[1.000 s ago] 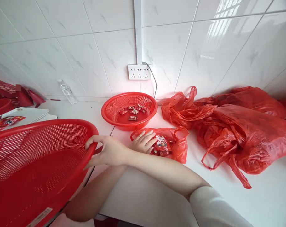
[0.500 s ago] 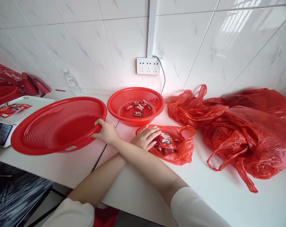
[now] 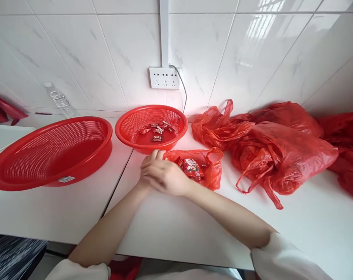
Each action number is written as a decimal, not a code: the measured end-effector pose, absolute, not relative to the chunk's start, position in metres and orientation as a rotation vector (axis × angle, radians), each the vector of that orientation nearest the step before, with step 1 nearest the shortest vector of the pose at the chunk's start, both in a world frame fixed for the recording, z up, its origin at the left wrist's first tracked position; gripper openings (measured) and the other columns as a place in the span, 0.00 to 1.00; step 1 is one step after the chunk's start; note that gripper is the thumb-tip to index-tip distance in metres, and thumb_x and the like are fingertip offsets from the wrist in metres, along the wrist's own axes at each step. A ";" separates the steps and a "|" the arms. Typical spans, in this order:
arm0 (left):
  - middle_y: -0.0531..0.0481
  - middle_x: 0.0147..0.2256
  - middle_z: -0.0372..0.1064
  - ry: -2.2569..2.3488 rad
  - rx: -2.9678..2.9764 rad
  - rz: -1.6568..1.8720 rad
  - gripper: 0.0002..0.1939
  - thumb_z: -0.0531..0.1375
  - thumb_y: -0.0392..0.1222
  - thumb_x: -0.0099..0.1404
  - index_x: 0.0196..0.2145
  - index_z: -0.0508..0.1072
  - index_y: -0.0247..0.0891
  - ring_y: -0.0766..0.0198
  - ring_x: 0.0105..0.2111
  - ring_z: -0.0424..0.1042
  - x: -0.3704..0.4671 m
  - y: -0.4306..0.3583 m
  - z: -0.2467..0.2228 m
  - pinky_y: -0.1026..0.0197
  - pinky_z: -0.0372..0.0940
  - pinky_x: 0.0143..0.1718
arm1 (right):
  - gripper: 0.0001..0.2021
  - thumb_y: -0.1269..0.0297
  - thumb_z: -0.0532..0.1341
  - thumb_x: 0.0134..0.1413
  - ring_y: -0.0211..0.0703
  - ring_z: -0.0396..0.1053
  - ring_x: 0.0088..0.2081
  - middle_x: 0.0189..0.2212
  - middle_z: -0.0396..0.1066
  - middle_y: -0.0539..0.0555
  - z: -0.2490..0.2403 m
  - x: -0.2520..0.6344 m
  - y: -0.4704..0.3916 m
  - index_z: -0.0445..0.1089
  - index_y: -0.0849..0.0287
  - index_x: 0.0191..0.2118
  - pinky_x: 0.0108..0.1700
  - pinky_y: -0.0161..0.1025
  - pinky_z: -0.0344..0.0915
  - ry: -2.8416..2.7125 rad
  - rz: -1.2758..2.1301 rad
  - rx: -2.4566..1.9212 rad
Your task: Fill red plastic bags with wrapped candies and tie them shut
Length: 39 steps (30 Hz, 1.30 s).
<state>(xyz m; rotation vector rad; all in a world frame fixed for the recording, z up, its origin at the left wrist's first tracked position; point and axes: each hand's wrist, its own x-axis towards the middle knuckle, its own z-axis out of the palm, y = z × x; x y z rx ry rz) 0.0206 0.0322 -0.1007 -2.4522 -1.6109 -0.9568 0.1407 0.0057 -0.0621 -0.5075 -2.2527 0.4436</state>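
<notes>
My right hand (image 3: pixel 169 177) crosses over my left hand (image 3: pixel 155 156) beside the left edge of an open red plastic bag (image 3: pixel 214 171). Its fingers are slightly blurred, loosely extended, with nothing seen in them. The fingers of my left hand are mostly hidden beneath it; what they hold, if anything, cannot be seen. Red-wrapped packets (image 3: pixel 192 167) lie in the bag's mouth. Behind the hands, a small red perforated basket (image 3: pixel 176 136) holds several small packets (image 3: pixel 157 138). A larger red basket (image 3: pixel 96 149) stands at the left, tilted, untouched by either hand.
Knotted red plastic bags (image 3: pixel 293 155) cover the right rear of the white table (image 3: pixel 176 229). A clear bottle (image 3: pixel 60 100) is near the tiled wall. A power strip (image 3: pixel 165 78) hangs on the wall. Part of a white tray (image 3: pixel 11 133) shows at the far left.
My right hand has let go of the large basket's rim and moved right, over my left hand. My left hand has shifted off the packets to the bag's left edge. The view has turned right.
</notes>
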 end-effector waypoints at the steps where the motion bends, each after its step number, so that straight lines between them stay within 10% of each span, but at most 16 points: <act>1: 0.41 0.40 0.70 -1.649 -2.419 -0.922 0.15 0.49 0.41 0.69 0.48 0.70 0.34 0.55 0.42 0.72 0.020 0.031 -0.096 0.54 0.64 0.42 | 0.07 0.64 0.54 0.63 0.46 0.69 0.46 0.45 0.73 0.56 -0.063 0.166 0.005 0.67 0.55 0.43 0.50 0.43 0.65 -2.211 0.419 -0.637; 10: 0.42 0.25 0.71 -2.410 -2.350 -0.521 0.16 0.57 0.54 0.59 0.26 0.71 0.38 0.48 0.31 0.72 0.010 0.032 -0.080 0.55 0.59 0.33 | 0.12 0.55 0.54 0.61 0.52 0.70 0.42 0.41 0.70 0.63 -0.113 0.305 0.024 0.65 0.59 0.38 0.44 0.46 0.63 -1.670 0.579 -1.906; 20: 0.51 0.31 0.72 -2.323 -2.783 -1.380 0.18 0.56 0.55 0.63 0.31 0.71 0.36 0.62 0.33 0.70 0.017 0.034 -0.039 0.64 0.61 0.34 | 0.11 0.61 0.61 0.52 0.42 0.72 0.35 0.33 0.73 0.52 -0.122 0.322 0.038 0.67 0.57 0.42 0.41 0.39 0.66 -1.557 0.832 -1.611; 32: 0.50 0.33 0.74 -1.820 -2.420 -2.287 0.08 0.65 0.46 0.58 0.32 0.79 0.40 0.60 0.38 0.72 0.025 0.023 0.083 0.60 0.67 0.43 | 0.08 0.64 0.64 0.55 0.40 0.69 0.42 0.38 0.69 0.51 0.048 0.320 -0.001 0.69 0.55 0.41 0.48 0.41 0.66 -1.037 0.232 -0.938; 39: 0.46 0.44 0.71 -1.331 -3.070 -2.210 0.29 0.63 0.42 0.61 0.59 0.62 0.48 0.58 0.44 0.72 0.062 0.029 0.070 0.56 0.69 0.45 | 0.04 0.67 0.61 0.58 0.45 0.70 0.43 0.38 0.70 0.54 0.048 0.278 -0.001 0.69 0.53 0.40 0.51 0.48 0.67 -1.199 0.186 -0.829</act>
